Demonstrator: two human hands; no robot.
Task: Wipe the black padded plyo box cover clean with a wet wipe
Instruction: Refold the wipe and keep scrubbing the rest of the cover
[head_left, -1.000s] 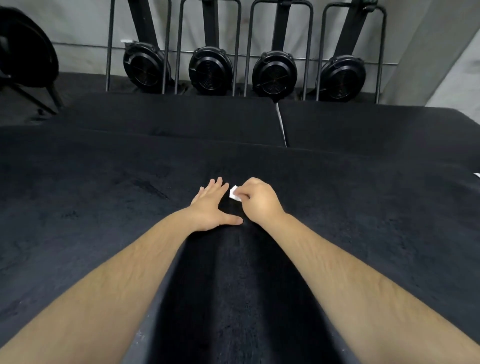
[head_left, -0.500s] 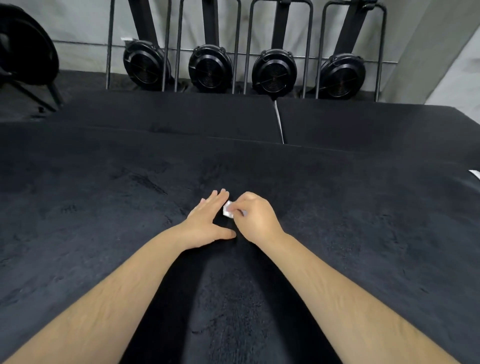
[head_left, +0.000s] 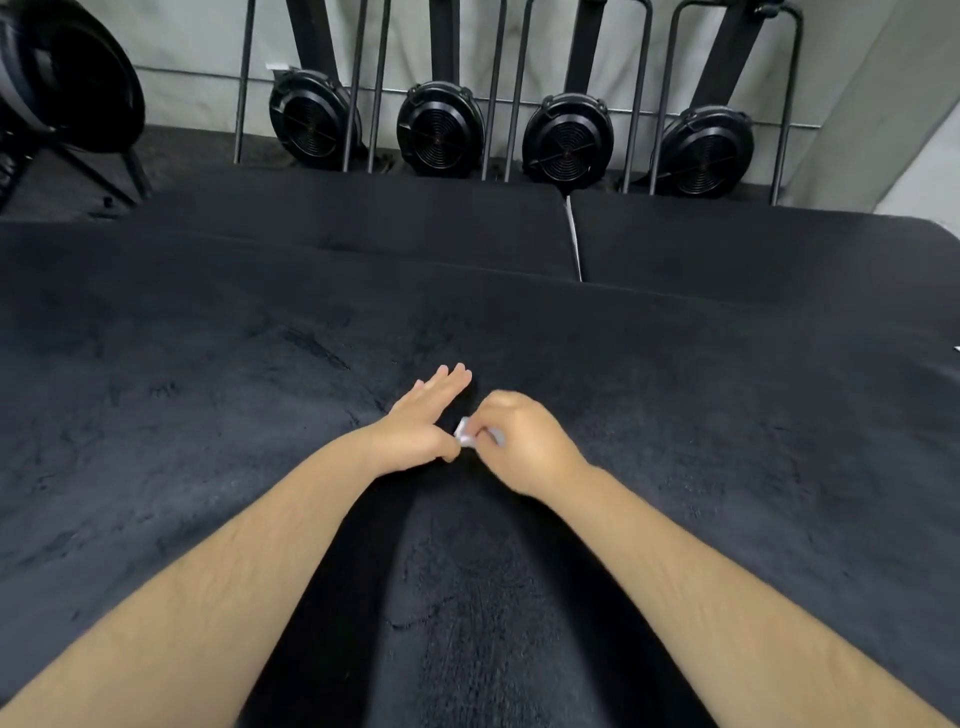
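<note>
On black padded cover (head_left: 208, 415): left hand (head_left: 415, 434) flat; right hand (head_left: 522, 449) grip pinches wet wipe (head_left: 464, 437), mostly hidden.

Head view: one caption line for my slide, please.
Right hand pinches a wet wipe on the black cover beside the flat left hand.

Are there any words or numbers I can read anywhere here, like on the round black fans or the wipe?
None can be read.
A small white tag above the leftmost fan wheel: too small to read.
The wet wipe in the right hand: blurred, no print shows.
</note>
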